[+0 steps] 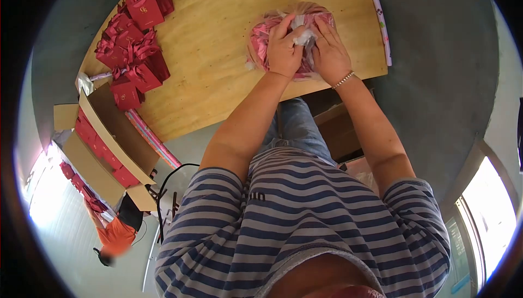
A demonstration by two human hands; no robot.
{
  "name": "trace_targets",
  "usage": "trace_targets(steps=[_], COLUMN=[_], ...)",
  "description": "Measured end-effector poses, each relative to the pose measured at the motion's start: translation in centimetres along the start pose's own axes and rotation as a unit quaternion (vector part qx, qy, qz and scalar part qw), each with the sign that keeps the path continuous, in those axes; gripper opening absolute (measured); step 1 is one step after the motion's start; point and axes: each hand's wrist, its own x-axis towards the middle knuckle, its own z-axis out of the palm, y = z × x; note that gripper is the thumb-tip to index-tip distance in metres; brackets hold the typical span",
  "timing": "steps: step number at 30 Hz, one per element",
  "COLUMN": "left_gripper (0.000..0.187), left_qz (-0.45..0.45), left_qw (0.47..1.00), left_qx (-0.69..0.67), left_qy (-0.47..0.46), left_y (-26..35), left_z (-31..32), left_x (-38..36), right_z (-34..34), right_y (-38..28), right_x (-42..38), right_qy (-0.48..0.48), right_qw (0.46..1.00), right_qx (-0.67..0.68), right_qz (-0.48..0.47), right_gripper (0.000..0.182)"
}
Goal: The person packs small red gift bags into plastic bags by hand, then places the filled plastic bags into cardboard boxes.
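Observation:
A clear plastic bag (261, 37) full of pink-red items lies on the wooden table, close to its near right corner. What the items are cannot be made out through the film. My left hand (284, 54) holds the left side of the bag's gathered top, fingers pointing away from me. On the other side, my right hand (330, 54), with a bracelet at the wrist, holds the bag too. Between both thumbs is a whitish bunch of crumpled plastic (305, 38).
Several small red gift bags (143, 10) with ribbons stand along the table's left side. Beside that edge, an open cardboard box (103, 134) holds red boxes or bags. A person in orange (117, 235) is at the lower left. Patterned wrap covers parts of the table edge (379, 17).

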Motion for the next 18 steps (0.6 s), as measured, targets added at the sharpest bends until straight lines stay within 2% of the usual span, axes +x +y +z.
trace_targets(steps=[4, 6, 11, 13, 14, 16, 18], left_gripper=[0.034, 0.036, 0.039, 0.041, 0.041, 0.043, 0.045], left_qz=[-0.006, 0.002, 0.012, 0.006, 0.004, -0.03, 0.004], left_qw=[1.0, 1.0, 0.999, 0.995, 0.995, 0.989, 0.989], left_qx=[0.026, 0.03, 0.043, 0.098, 0.098, 0.126, 0.138], left_qy=[-0.011, -0.009, -0.008, -0.03, -0.03, -0.071, -0.058], left_y=[0.1, 0.1, 0.2, 0.5, 0.7, 0.7, 0.7], left_z=[0.1, 0.0, 0.2, 0.3, 0.4, 1.1, 1.7], left_x=[0.1, -0.1, 0.0, 0.2, 0.1, 0.1, 0.2], right_z=[0.3, 0.2, 0.8, 0.5, 1.3, 3.5, 4.0], right_y=[0.3, 0.8, 3.2, 3.2, 3.5, 4.8, 5.4], right_x=[0.2, 0.8, 3.7, 4.5, 4.5, 4.1, 3.9], right_qy=[0.034, 0.132, 0.118, 0.135, 0.134, 0.156, 0.168], right_qw=[0.999, 0.991, 0.99, 0.988, 0.989, 0.987, 0.986], right_qx=[0.009, 0.026, 0.074, 0.066, 0.066, -0.016, -0.023], right_qz=[-0.016, 0.008, 0.018, 0.024, 0.023, 0.022, 0.01], right_gripper=[0.047, 0.044, 0.033, 0.021, 0.021, 0.015, 0.014])
